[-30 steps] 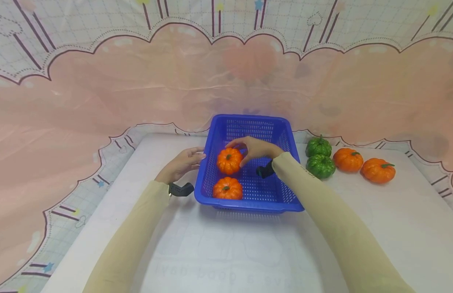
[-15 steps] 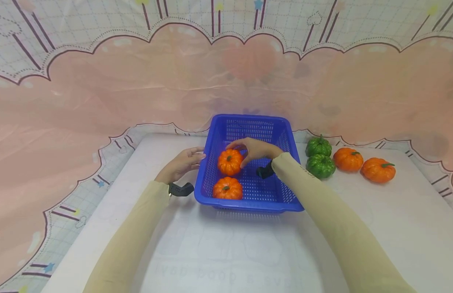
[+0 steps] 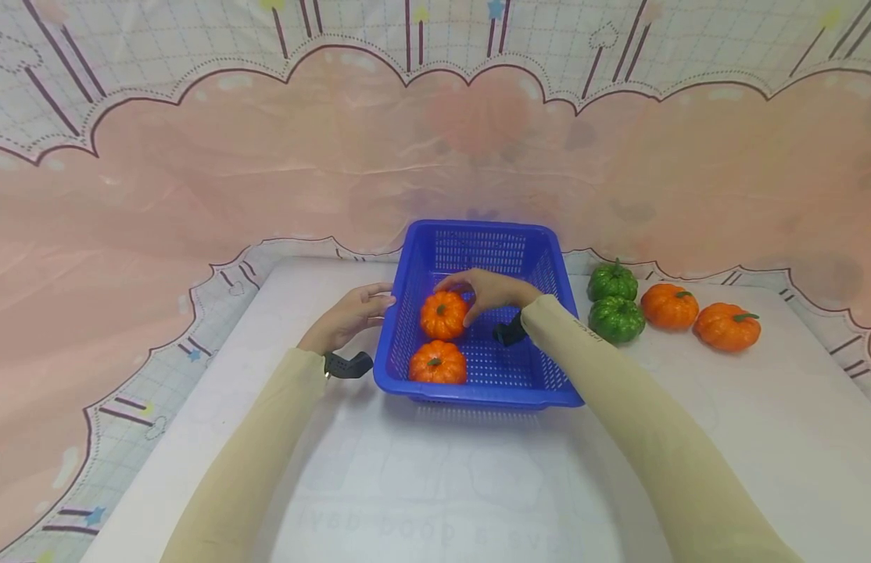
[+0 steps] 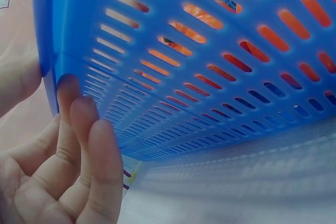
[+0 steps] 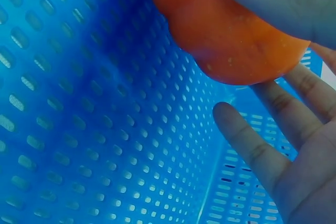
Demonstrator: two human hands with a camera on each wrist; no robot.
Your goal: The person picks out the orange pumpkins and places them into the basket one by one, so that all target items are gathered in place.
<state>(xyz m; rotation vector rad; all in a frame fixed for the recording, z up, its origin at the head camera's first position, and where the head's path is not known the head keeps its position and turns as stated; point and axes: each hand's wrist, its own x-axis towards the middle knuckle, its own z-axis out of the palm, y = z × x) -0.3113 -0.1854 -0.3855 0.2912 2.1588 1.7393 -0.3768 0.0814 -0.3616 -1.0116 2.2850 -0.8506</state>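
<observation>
Pumpkin [image 3: 442,315]: orange and ribbed, stem upward, inside the blue basket [image 3: 478,397], close to its left wall and roughly midway between its far and near edges.
Right hand [image 3: 490,289]: grips that pumpkin, thumb on one side, fingers on another; the right wrist view shows one finger standing free of it.
Left hand [image 3: 351,315]: fingers loosely extended and clasping nothing, tips at the outside of the basket's left wall by the rim, seemingly to steady it.
Basket neighbour: a second orange pumpkin [image 3: 438,362] lies in the near left corner, just beside the gripped one; whether they touch, I cannot tell.
Table [image 3: 435,485]: the basket stands by the far edge; toward the far right corner sit a far green pumpkin [image 3: 614,281], a near green pumpkin [image 3: 617,320], then an inner orange pumpkin [image 3: 669,306] and an outer orange pumpkin [image 3: 727,327].
Step in hand: probably placing the pumpkin in the basket, though lifting it out would look alike; floor contact is hidden.
Next move: if placing, it calls for letting the basket floor take the weight, then parting thumb and fingers without nudging the neighbour.
</observation>
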